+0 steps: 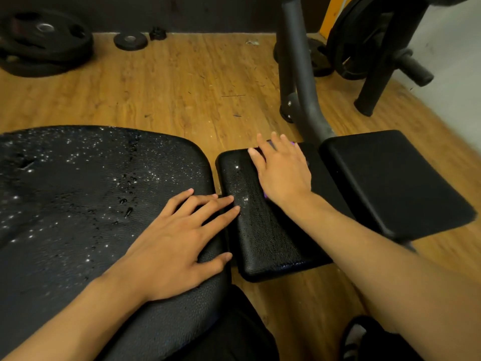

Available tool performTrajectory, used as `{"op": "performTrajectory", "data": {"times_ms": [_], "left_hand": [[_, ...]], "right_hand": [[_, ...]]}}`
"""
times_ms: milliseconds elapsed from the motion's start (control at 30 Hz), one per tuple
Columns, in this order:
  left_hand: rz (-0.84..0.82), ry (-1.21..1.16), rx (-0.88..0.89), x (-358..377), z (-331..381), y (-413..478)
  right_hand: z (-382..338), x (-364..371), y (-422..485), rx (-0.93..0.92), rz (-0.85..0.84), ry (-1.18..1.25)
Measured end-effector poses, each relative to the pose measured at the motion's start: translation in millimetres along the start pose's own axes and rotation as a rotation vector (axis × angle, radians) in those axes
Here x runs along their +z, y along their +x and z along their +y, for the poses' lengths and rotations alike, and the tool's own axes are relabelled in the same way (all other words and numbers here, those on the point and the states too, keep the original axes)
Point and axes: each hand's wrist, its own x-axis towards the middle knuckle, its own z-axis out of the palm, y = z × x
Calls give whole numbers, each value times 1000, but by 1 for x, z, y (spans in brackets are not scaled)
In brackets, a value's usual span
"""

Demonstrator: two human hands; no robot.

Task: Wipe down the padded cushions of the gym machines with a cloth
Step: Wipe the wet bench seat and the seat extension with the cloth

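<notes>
flat hands (179, 243) (282, 170) — wet, pebbled cushions (78, 194)

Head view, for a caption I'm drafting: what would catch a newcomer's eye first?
The big seat cushion on the left, glittering with water drops. Next, two bare hands: the left hand lies flat on that cushion's right edge, and the right hand presses flat on the narrow pad in the middle, a purple sliver of cloth peeking beneath it.
</notes>
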Motion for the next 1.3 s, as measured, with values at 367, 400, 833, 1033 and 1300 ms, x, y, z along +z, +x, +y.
{"op": "performTrajectory", "data": {"times_ms": [367, 400, 833, 1033, 1300], "left_hand": [[-17, 0, 2, 2, -1, 0], [-23, 0, 0, 2, -1, 0], [12, -5, 17, 2, -1, -1], [9, 6, 10, 2, -1, 0], [1, 21, 22, 2, -2, 0]], "right_hand": [[-20, -5, -63, -95, -57, -7], [-18, -2, -32, -96, -63, -2], [29, -19, -140, -115, -30, -62], [61, -3, 35, 59, -38, 17], [37, -15, -132, 12, 64, -99]]}}
